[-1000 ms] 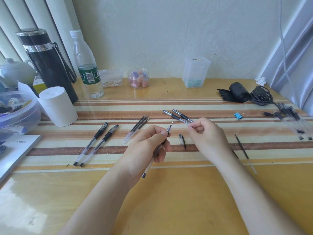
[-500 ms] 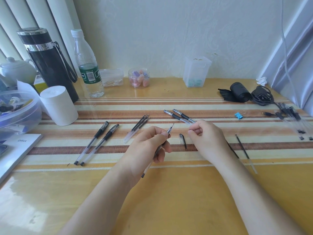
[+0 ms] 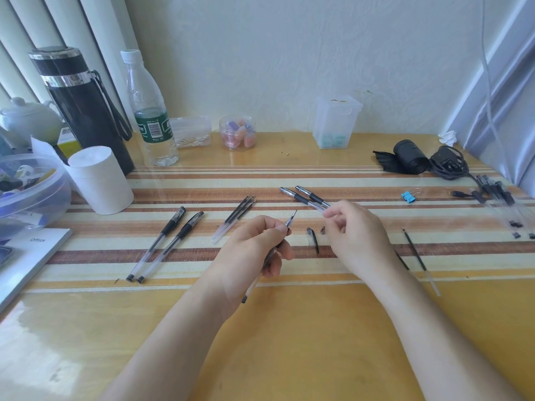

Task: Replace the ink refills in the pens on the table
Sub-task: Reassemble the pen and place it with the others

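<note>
**Left hand gripping an open pen, right hand poised beside it**

The left hand [image 3: 254, 250] is clenching around a clear pen barrel [image 3: 257, 282], fingers wrapped about its middle. The refill tip [image 3: 293, 217] is poking up and away past the thumb and forefinger, while the barrel's dark rear end is sticking out below the heel of the hand, toward the person. The pen is being held tilted, clear of the table [image 3: 289, 328].

The right hand [image 3: 356, 235] is hovering just to the right of that grip, its fingers curled inward with thumb and forefinger close together. Whether anything is being pinched there cannot be told; a tiny dark piece [image 3: 322, 230] is showing just beside the fingertips.

Between the two hands, a black pen cap [image 3: 313, 240] is lying on the striped mat [image 3: 376, 215]. Just beyond the right hand's fingertips, two capped pens [image 3: 304, 198] are lying side by side, angled away to the left. Left of the grip and slightly farther out, a bundle of loose refills [image 3: 234, 218] is resting on the mat. Farther left again, two more pens [image 3: 165, 244] are lying parallel. To the right of the right wrist, a single thin refill [image 3: 414, 248] is lying alone, and well beyond it, at the table's right edge, a cluster of further pens [image 3: 503, 204] is sitting blurred.
</note>
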